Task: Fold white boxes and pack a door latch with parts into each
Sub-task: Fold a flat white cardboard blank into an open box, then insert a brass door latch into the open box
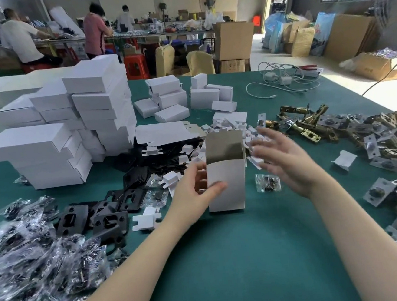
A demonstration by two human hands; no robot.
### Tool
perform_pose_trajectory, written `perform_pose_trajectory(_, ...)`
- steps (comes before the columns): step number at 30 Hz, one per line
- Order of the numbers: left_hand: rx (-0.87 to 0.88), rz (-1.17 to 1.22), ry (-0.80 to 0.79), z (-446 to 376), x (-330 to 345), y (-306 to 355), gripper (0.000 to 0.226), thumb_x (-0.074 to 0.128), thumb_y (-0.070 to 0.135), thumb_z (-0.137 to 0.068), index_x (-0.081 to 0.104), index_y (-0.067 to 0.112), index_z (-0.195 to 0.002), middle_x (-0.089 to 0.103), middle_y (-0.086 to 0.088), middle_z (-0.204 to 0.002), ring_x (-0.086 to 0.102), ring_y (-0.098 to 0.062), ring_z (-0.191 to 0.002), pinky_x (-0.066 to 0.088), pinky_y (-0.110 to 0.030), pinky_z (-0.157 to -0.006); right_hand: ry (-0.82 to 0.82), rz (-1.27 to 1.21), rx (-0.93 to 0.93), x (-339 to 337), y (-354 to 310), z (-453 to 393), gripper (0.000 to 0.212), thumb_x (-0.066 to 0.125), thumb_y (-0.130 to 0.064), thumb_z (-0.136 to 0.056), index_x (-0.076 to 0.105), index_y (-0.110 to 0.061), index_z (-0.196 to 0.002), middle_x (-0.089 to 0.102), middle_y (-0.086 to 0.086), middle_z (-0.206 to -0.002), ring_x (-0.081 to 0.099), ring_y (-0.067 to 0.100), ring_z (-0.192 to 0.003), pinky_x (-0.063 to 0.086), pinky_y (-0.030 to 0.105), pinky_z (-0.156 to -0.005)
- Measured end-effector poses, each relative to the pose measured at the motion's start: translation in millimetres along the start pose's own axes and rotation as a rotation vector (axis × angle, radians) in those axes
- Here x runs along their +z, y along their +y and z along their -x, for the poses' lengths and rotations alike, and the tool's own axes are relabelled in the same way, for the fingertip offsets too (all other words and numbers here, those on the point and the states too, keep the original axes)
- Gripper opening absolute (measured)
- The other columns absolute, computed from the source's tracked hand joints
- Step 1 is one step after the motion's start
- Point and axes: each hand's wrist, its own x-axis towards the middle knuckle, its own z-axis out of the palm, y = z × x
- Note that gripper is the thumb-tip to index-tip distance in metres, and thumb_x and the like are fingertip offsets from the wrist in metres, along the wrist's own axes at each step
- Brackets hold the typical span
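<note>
A white box [227, 184] stands on end on the green table [227, 256], its top open and the grey inside showing. My left hand [196, 187] grips its left side, thumb across the front. My right hand [283, 156] hovers just right of the box with fingers spread, blurred, holding nothing. Brass door latches [311, 125] lie in a heap at the right. Black strike plates [106, 215] lie to the left of the box. A small bag of screws [267, 182] sits between box and right wrist. Flat unfolded boxes [164, 131] lie behind.
Tall stacks of closed white boxes [69, 128] stand at the left, smaller white boxes [187, 95] at the back. Bagged parts [33, 263] fill the near left. White card inserts [228, 123] are piled behind the box. Cables [285, 79] lie at the far right. People work at a far table.
</note>
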Motion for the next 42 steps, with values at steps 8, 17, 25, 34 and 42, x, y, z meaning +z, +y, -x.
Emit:
perform_pose_trajectory(8,0.050,-0.045,-0.011,0.6,-1.7,-7.7,0.042,0.080,0.028,-0.072,0.058,0.051,-0.100,0.070,0.009,-0.099,0.069,-0.013,-0.090,0.055,-0.021,-0.076,0.658,0.822,0.392,-81.3,12.9,-64.4,0.056,0.059,-0.021,-0.089,0.040,-0.006,-0.140,0.036,0.023,-0.140,0.053,0.034,-0.103,0.042,0.034,-0.082)
perform_pose_trajectory(17,0.036,-0.068,-0.004,-0.7,-1.4,-12.2,0.039,0.079,0.047,-0.069,0.060,0.049,-0.103,0.071,0.011,-0.099,0.069,-0.012,-0.092,0.057,-0.026,-0.080,0.548,1.083,0.525,-105.2,24.2,-88.4,0.049,0.056,-0.016,-0.093,0.039,0.004,-0.134,0.037,0.032,-0.140,0.042,0.047,-0.124,0.039,0.046,-0.102)
perform_pose_trajectory(25,0.013,-0.038,-0.008,-2.0,-2.1,-11.2,0.038,0.079,0.045,-0.068,0.061,0.049,-0.102,0.072,0.008,-0.101,0.069,-0.014,-0.095,0.058,-0.036,-0.085,0.632,0.942,0.426,-121.0,28.4,-87.9,0.045,0.059,-0.005,-0.087,0.050,0.006,-0.129,0.058,0.026,-0.121,0.054,0.042,-0.110,0.046,0.041,-0.089)
perform_pose_trajectory(34,-0.012,-0.017,-0.019,-1.4,-2.9,-9.6,0.038,0.078,0.044,-0.068,0.062,0.044,-0.102,0.072,0.006,-0.102,0.069,-0.015,-0.096,0.057,-0.039,-0.087,0.571,1.067,0.331,-121.6,29.6,-89.0,0.032,0.064,-0.026,-0.091,0.071,0.000,-0.109,0.069,0.021,-0.108,0.061,0.038,-0.101,0.047,0.036,-0.084)
perform_pose_trajectory(42,-0.007,0.028,-0.033,-1.5,-3.1,-10.3,0.040,0.080,0.038,-0.069,0.064,0.043,-0.105,0.073,0.001,-0.103,0.069,-0.019,-0.099,0.057,-0.039,-0.090,0.532,1.028,0.413,-117.1,25.1,-95.2,0.029,0.064,-0.026,-0.090,0.072,0.002,-0.092,0.061,0.013,-0.077,0.053,0.029,-0.067,0.044,0.033,-0.067)
